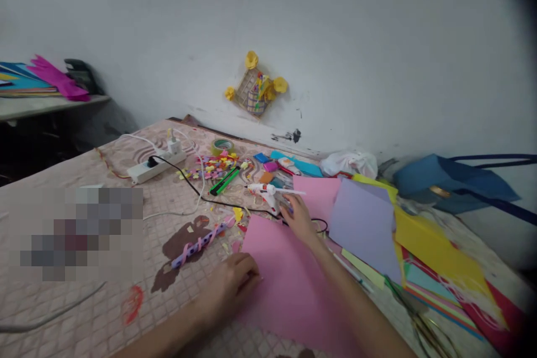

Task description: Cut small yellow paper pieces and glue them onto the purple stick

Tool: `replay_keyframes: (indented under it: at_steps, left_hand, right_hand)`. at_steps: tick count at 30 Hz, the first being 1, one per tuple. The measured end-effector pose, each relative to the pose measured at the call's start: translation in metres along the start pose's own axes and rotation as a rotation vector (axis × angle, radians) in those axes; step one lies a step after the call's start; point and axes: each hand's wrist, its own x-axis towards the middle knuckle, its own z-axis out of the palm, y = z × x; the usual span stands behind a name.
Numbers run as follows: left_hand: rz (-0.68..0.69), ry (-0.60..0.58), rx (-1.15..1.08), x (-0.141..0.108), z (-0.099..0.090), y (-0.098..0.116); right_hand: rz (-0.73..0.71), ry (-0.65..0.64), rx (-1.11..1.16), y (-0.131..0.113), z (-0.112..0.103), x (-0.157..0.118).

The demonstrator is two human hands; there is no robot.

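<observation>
A pink sheet [285,285] lies in front of me under both arms. My left hand [235,279] is closed at its left edge, with fingers curled and the thumb against the sheet. My right hand [298,217] reaches beyond the sheet, fingers apart, close beside the handle of a white and red hot glue gun [265,190]. Whether the fingertips touch the handle is hard to make out. The gun's nozzle points left and a clear glue stick [289,191] sticks out of its back. Left of the sheet lies a purple roll wound with pink strip [199,245].
A green cutter [225,180], small paper flowers [213,166], a tape roll [222,146] and a power strip [156,166] lie further back. Cords cross the table. Coloured sheets [363,224], scissors [423,324] and a blue bag [444,184] are at right. A patch at left is blurred out.
</observation>
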Motion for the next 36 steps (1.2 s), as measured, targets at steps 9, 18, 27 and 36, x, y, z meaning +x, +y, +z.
replay_keyframes:
  at_steps: [9,18,27,36]
  left_hand:
    - [0.03,-0.004,0.015,0.0,0.0,-0.001]
    - [0.02,-0.021,0.007,-0.003,0.007,-0.007]
    - [0.055,0.01,0.017,-0.002,0.01,-0.014]
    - [0.088,0.024,0.009,-0.002,0.008,-0.013]
  right_hand:
    - [0.059,-0.086,-0.301,0.082,-0.088,0.003]
    - [0.139,-0.206,-0.615,0.154,-0.119,0.039]
    - [0.133,-0.328,-0.791,0.168,-0.092,0.076]
    - [0.321,-0.214,-0.879,0.182,-0.13,0.067]
